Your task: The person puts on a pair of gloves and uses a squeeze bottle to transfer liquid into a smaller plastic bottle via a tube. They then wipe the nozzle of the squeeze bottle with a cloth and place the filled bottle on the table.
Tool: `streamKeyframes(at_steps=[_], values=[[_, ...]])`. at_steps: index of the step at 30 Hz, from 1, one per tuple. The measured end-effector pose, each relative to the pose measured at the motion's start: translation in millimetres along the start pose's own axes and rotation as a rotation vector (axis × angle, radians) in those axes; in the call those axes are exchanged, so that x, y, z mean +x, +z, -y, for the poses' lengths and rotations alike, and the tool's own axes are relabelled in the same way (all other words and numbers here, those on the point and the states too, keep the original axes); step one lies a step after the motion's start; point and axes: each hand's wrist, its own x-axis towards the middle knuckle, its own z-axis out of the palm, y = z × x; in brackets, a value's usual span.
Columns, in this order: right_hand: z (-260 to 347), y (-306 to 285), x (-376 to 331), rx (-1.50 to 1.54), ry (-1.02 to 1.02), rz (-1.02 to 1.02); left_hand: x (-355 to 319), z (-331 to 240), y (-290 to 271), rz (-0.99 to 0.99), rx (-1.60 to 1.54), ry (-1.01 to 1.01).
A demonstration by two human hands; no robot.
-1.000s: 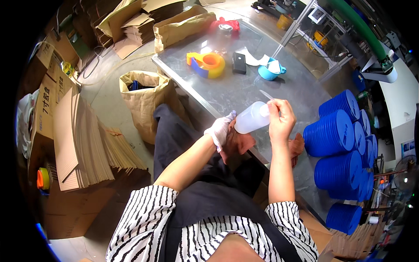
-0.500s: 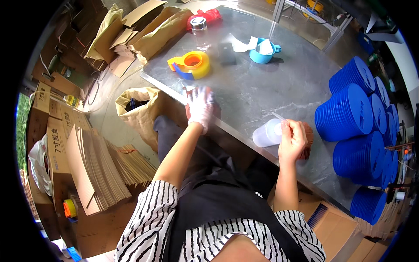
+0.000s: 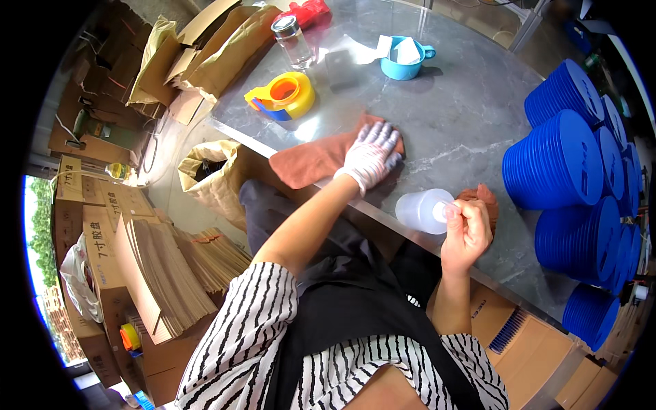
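Observation:
My left hand (image 3: 372,154), in a white glove, lies flat with spread fingers on a reddish-brown cloth (image 3: 307,160). The cloth stretches across the grey marbled table (image 3: 471,137) at its near edge. With bare fingers pinched at the cap end, my right hand (image 3: 466,232) grips a translucent white squeeze bottle (image 3: 418,208). The bottle is tipped on its side over the near edge of the table. Just behind the right hand sits a second, crumpled brown cloth (image 3: 484,199), partly hidden.
Blue round spools (image 3: 553,164) stand in stacks on the right. Toward the back are a yellow tape dispenser (image 3: 283,96), a glass jar (image 3: 295,44) and a light-blue mug (image 3: 403,65) with white pieces. A paper bag (image 3: 212,171) and cardboard sheets (image 3: 160,273) are at left.
My left hand has moved right and inward over the table, and the brown cloth now lies spread out under it. My right hand still holds the bottle in nearly the same place.

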Motion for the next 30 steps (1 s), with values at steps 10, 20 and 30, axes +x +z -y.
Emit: streamKeyframes(at_steps=[10,20,30], values=[[3,-8,-9,-0.030,0.019,0.013,-79,-38,-9,-0.063,-0.097,0.089],[7,-14,-10,-0.047,0.040,0.014,-83,91,-27,-0.093,0.207,-0.331],[3,-7,7,-0.068,-0.036,0.043,-65,56,4,-0.196,-0.022,-0.254]])
